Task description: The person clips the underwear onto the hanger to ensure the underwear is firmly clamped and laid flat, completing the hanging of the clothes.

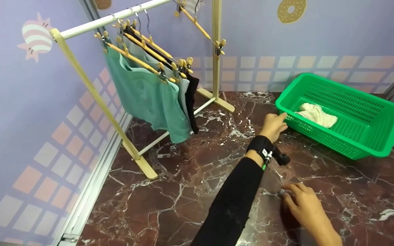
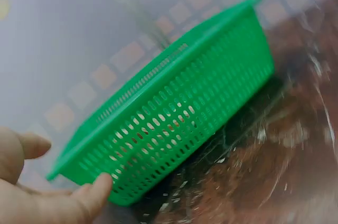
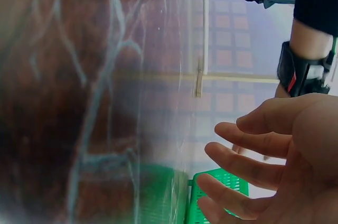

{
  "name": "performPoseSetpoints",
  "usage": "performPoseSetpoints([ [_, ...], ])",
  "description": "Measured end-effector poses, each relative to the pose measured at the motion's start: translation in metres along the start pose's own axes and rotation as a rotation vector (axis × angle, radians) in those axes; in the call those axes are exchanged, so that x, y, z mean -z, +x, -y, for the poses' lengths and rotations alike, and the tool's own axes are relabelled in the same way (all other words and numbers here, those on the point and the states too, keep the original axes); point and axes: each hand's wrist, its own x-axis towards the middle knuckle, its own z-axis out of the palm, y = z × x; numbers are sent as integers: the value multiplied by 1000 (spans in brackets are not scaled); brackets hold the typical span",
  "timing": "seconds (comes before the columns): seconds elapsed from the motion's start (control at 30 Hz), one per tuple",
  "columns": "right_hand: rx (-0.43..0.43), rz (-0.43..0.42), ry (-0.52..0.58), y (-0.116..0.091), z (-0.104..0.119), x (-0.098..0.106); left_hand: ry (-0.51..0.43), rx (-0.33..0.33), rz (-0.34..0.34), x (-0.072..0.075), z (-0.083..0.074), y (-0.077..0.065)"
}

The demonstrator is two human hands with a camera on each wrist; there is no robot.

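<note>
My left hand, at the end of a black sleeve with a wrist strap, is beside the near left corner of a green plastic basket. In the left wrist view, the thumb and fingers of the left hand are spread before the basket's end; whether they touch it I cannot tell. A crumpled white cloth lies inside the basket. Lower down, my right hand hovers over the floor, holding nothing. Its fingers are loosely bent and apart in the right wrist view.
A clothes rack of white bars and pale wood stands at left. Green shorts hang there with grey and black garments on clip hangers. A bare hanger hangs farther back. Patterned walls border the dark marbled floor.
</note>
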Motion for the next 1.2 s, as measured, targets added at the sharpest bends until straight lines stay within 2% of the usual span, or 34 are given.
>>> performPoseSetpoints([
  [0.03,-7,7,-2,1,0,0,-113,40,4,-1,2,2],
  [0.07,-12,11,-5,1,-1,1,-177,65,13,-1,5,5],
  [0.13,-20,26,-7,4,-3,5,-238,92,50,-1,9,8],
  [0.27,-39,30,-12,14,-12,25,-256,96,167,-7,14,10],
  [0.33,-39,5,-25,24,-17,38,-264,86,206,-8,16,10],
  [0.57,-27,-157,-83,79,-38,83,-345,83,235,-8,18,10],
  [0.73,-35,-236,-101,126,-55,104,-408,96,260,-8,20,13],
  [0.87,-55,-239,-110,162,-74,110,-435,101,253,-8,22,15],
  [0.93,-73,-201,-113,178,-83,111,-436,98,237,-9,24,15],
  [1.07,-119,-69,-98,201,-93,107,-419,73,137,-15,23,17],
  [1.2,-135,22,-82,215,-95,94,-379,56,42,-19,23,16],
])
